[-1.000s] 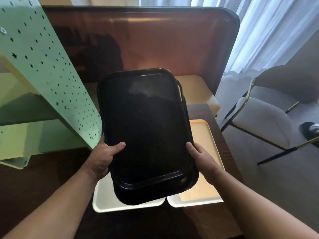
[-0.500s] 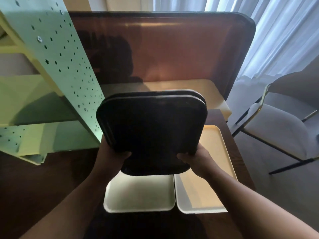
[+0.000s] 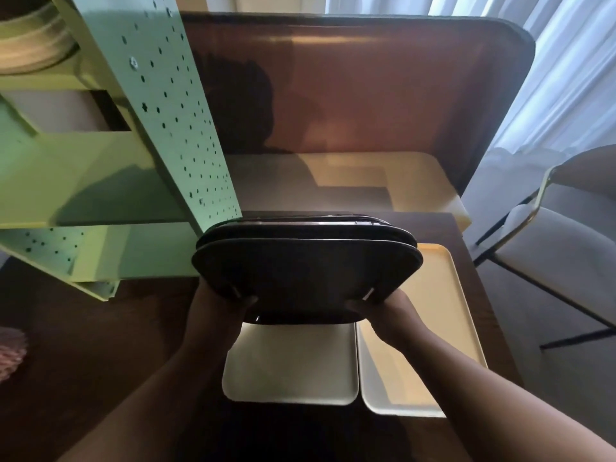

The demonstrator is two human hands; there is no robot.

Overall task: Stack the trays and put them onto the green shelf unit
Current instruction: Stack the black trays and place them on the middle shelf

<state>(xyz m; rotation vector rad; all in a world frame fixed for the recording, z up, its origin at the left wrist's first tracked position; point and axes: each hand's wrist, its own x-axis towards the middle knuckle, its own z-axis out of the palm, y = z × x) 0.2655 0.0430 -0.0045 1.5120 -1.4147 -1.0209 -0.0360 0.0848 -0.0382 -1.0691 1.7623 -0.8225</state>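
Observation:
A stack of black trays (image 3: pixel 305 271) is held nearly level above the table, its underside facing me. My left hand (image 3: pixel 218 303) grips the stack's near left corner and my right hand (image 3: pixel 388 311) grips its near right corner. Two cream trays lie flat on the dark wooden table below: one (image 3: pixel 290 365) straight under the stack, the other (image 3: pixel 430 331) beside it on the right. The green shelf unit (image 3: pixel 160 105) with its perforated side panel stands at the left, its edge close to the stack's left side.
A brown upholstered bench back (image 3: pixel 366 81) with a cream seat cushion (image 3: pixel 410 175) lies beyond the table. A grey chair (image 3: pixel 560 238) with gold legs stands at the right. White plates (image 3: pixel 33 38) sit on the upper shelf. White curtains hang at the back right.
The black stack has tipped from facing me toward level and risen off the cream trays. My view has lifted, showing more of the shelf unit and its upper shelf.

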